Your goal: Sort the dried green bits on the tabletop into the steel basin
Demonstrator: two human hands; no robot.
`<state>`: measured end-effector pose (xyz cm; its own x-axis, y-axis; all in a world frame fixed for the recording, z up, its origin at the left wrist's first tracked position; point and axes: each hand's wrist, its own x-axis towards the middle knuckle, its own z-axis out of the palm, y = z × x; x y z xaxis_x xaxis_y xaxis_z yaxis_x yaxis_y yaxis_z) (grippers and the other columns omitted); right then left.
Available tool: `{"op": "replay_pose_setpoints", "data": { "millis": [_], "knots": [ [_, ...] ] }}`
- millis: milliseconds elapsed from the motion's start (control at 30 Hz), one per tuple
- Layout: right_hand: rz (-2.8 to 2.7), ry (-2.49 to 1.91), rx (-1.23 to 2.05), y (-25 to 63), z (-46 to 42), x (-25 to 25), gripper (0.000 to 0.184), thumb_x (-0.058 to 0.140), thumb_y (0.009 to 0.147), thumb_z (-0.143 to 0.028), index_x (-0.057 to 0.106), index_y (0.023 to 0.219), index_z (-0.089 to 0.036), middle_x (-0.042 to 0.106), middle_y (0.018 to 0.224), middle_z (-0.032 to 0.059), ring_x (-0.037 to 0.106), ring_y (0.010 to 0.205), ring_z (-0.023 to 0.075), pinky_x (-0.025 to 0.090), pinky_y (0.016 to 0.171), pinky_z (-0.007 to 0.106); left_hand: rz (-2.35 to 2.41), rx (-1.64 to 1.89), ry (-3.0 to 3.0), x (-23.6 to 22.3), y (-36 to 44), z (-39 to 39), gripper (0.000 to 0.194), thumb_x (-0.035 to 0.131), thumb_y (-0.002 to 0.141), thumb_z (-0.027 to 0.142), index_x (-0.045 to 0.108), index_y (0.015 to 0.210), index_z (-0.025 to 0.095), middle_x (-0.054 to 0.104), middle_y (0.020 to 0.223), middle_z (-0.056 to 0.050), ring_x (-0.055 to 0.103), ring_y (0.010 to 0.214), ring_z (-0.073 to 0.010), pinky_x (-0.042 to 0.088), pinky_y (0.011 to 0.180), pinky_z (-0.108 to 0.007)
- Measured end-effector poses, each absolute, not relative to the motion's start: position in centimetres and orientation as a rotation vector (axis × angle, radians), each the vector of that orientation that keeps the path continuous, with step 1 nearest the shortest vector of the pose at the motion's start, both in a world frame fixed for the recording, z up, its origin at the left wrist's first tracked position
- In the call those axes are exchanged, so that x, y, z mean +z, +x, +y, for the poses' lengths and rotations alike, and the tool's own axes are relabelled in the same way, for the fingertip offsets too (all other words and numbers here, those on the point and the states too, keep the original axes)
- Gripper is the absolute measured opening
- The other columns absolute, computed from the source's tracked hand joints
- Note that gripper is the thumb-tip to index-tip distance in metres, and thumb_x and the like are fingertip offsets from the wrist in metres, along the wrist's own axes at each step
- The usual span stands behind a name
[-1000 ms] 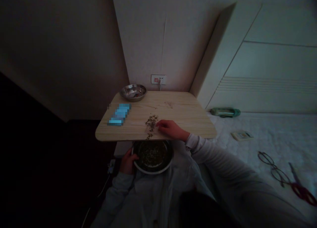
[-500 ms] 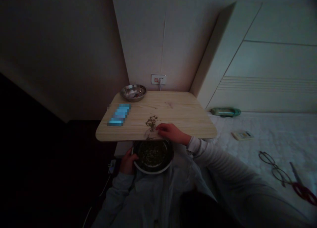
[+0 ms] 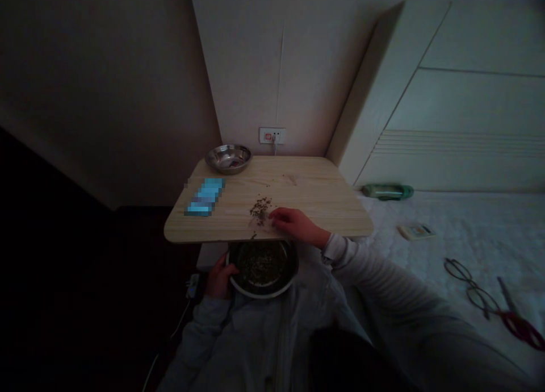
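My left hand (image 3: pixel 221 276) grips the left rim of a bowl (image 3: pixel 263 294) with its thumb over the edge. The bowl rests on my lap under the table's front edge, and small dark and pale bits cover its inside. Over the table's front part, my right hand (image 3: pixel 292 224) is bent with its fingers together. By its fingertips is something faint and see-through that I cannot make out. A scatter of small dark greenish bits (image 3: pixel 260 208) lies on the wooden table (image 3: pixel 323 193), just left of those fingertips.
A steel bowl (image 3: pixel 229 159) stands at the table's back left, with a lit, blurred-out phone (image 3: pixel 205 197) in front. A socket (image 3: pixel 272 136) is on the wall. On the bed to the right lie a green bottle (image 3: pixel 387 191), a pale box (image 3: pixel 416 232), glasses (image 3: pixel 472 288) and red-handled scissors (image 3: pixel 523 330).
A few bits near the table's front edge and the see-through thing have shifted slightly. My right hand has barely moved, and my left hand stays on the bowl.
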<state>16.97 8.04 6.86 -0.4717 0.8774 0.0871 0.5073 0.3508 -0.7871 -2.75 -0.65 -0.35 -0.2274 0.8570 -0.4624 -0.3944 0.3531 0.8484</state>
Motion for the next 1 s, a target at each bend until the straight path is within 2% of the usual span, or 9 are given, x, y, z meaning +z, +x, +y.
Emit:
{"op": "replay_pose_setpoints", "data": {
  "millis": [267,633,1000],
  "knots": [
    [-2.212,-1.149,0.910,15.0,6.2,6.7,0.020,0.045,0.069,-0.020,0.056,0.085,-0.015,0.051,0.059,-0.0022,0.043,0.054,0.0066,0.032,0.052,0.018,1.314,1.254,0.434,-0.4,-2.6,-0.6,0.050,0.050,0.037,0.010,0.060,0.087,0.015,0.058,0.053,0.003,0.052,0.053,-0.0142,0.038,0.051,-0.024],
    [-2.146,-1.370,0.779,14.9,7.4,6.3,0.018,0.046,0.067,-0.023,0.054,0.082,-0.016,0.057,0.065,0.0011,0.047,0.055,0.0087,0.032,0.052,0.019,1.360,1.301,0.456,0.7,-2.1,-1.1,0.047,0.048,0.039,0.011,0.061,0.084,0.015,0.057,0.051,0.003,0.052,0.053,-0.0148,0.037,0.051,-0.024],
    [-2.056,-1.511,0.656,18.1,10.0,6.4,0.020,0.044,0.069,-0.023,0.054,0.083,-0.014,0.056,0.064,0.0015,0.046,0.055,0.0077,0.032,0.053,0.019,1.372,1.324,0.462,0.8,-1.7,-1.2,0.047,0.048,0.040,0.013,0.061,0.085,0.014,0.058,0.051,0.002,0.053,0.055,-0.0154,0.038,0.052,-0.025]
  ]
}}
